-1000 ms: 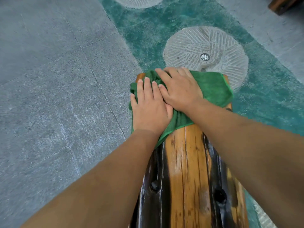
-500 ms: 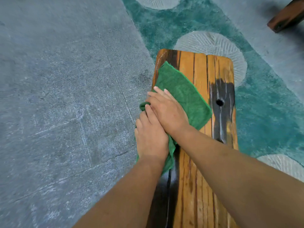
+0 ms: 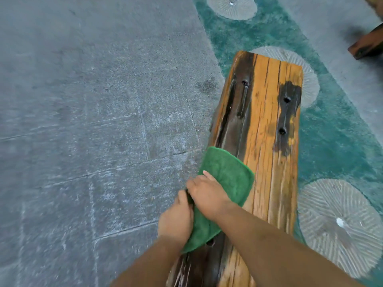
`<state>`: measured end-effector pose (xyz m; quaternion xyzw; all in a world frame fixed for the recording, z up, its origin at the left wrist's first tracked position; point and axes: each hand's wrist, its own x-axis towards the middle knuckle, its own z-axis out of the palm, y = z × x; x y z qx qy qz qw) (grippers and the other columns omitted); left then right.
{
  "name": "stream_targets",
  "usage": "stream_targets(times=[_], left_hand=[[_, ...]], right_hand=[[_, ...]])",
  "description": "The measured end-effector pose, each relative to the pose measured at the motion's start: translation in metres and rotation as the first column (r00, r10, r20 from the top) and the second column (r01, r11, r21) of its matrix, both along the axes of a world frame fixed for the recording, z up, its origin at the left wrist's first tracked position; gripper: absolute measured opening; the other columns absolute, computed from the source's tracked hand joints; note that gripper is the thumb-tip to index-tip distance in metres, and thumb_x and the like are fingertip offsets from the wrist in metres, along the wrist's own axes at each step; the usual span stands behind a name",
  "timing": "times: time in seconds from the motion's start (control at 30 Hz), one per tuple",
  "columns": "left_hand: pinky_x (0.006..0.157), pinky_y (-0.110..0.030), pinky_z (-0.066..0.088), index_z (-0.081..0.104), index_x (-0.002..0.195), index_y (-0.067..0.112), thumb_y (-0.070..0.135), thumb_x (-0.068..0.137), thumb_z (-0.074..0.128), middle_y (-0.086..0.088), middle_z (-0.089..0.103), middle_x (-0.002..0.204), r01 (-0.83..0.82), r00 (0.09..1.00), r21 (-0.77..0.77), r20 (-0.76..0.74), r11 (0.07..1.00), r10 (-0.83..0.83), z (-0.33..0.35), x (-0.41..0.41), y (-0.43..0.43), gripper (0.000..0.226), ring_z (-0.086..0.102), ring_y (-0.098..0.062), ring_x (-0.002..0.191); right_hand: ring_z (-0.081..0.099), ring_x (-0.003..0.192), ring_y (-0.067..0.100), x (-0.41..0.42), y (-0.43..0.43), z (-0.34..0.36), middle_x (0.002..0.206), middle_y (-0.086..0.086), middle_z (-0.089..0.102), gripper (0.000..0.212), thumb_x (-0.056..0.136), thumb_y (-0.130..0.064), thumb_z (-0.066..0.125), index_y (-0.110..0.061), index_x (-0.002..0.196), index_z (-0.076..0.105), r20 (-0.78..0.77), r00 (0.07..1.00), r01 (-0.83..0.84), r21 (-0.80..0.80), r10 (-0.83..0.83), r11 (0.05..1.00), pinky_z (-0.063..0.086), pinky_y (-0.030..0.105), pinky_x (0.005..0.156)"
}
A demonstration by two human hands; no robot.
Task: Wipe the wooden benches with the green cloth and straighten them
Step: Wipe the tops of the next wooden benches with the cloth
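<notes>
Head cam, both hands, left hand & right hand, pressed flat-ish on green cloth, wooden bench.

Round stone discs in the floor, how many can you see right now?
3. One disc at the top edge, one partly hidden behind the far end of the bench, one at lower right. More may lie out of frame.
</notes>
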<state>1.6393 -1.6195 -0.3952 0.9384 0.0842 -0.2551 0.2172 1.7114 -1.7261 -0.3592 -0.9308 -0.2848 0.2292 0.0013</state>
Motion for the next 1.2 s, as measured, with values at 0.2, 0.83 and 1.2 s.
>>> stream_targets(times=[0.2, 0.83, 1.2], left_hand=[[0.068, -0.031, 0.044, 0.061, 0.101, 0.015, 0.025, 0.086, 0.060, -0.006, 0.066, 0.087, 0.052, 0.975, -0.175, -0.203, 0.983, -0.088, 0.078, -0.014, 0.079, 0.019, 0.064, -0.028, 0.089], [0.062, -0.030, 0.045, 0.060, 0.081, 0.021, 0.023, 0.083, 0.060, 0.002, 0.065, 0.078, -0.161, 0.957, 0.174, 0.268, 0.971, 0.110, 0.559, -0.172, 0.273, 0.003, 0.061, -0.021, 0.078], [0.061, -0.029, 0.041, 0.047, 0.061, 0.022, 0.027, 0.073, 0.060, 0.006, 0.050, 0.063, -0.504, 0.849, 0.263, 0.325, 0.823, 0.416, 0.617, -0.364, 0.412, 0.018, 0.060, -0.027, 0.074]], right_hand=[[0.068, 0.095, 0.035, -0.057, 0.027, 0.086, 0.102, 0.013, 0.070, 0.018, 0.099, -0.017, 0.049, -0.007, 0.114, 0.046, -0.023, 0.991, -0.137, -0.053, 0.135, 0.989, 0.041, 0.039, 0.071], [0.060, 0.101, 0.036, -0.107, 0.175, 0.520, 0.107, 0.012, 0.066, 0.013, 0.090, -0.015, 0.051, -0.012, 0.101, 0.058, 0.279, 0.911, -0.357, 0.166, 0.303, 0.919, 0.045, 0.041, 0.084], [0.062, 0.105, 0.036, -0.195, 0.373, 0.602, 0.114, 0.010, 0.064, 0.019, 0.090, -0.023, 0.054, -0.016, 0.106, 0.061, 0.487, 0.700, -0.635, 0.089, 0.522, 0.768, 0.044, 0.037, 0.076]])
